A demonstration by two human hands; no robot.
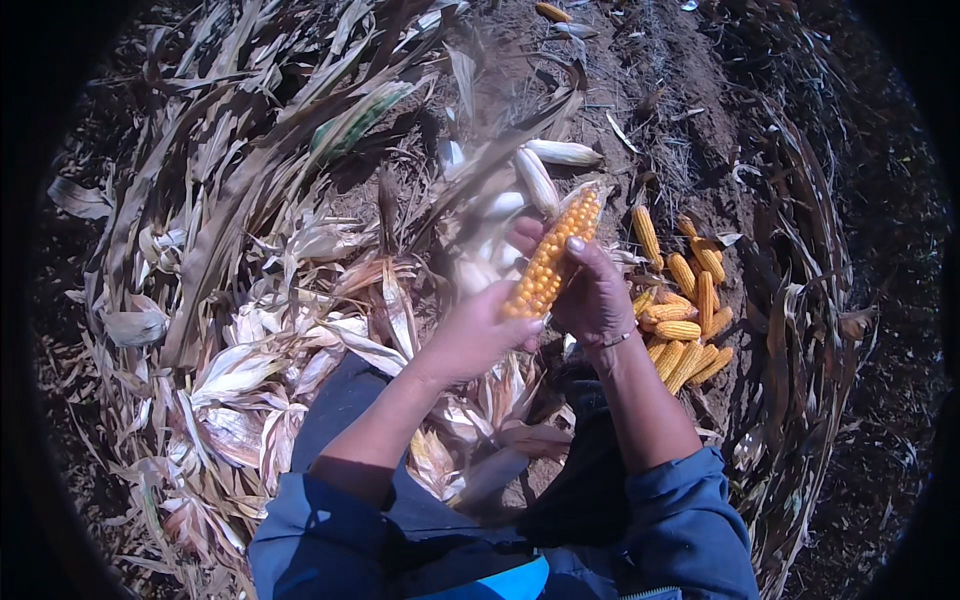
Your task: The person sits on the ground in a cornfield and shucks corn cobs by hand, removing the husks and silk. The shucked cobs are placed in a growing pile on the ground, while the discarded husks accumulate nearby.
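Note:
An ear of corn (pixel 556 262) with bare yellow-orange kernels is held tilted between my two hands, its far tip pointing up and right. My left hand (pixel 478 328) closes around its lower end. Higher up, my right hand (pixel 594 296) grips the ear from the right side, thumb pressed on the kernels. Pale husk shows behind the ear's tip. Just beyond my hands lie unpeeled ears in white husk (pixel 538 180). A pile of husked yellow ears (pixel 680 330) rests on the soil to the right of my right hand.
Loose dry husks (pixel 240 385) cover the ground at the left and between my legs. Long dried corn stalks (pixel 215 165) lie at the far left, and more stalks (pixel 800 380) run along the right. Brown soil (pixel 670 90) stretches ahead, with another yellow ear (pixel 553 13) at the top.

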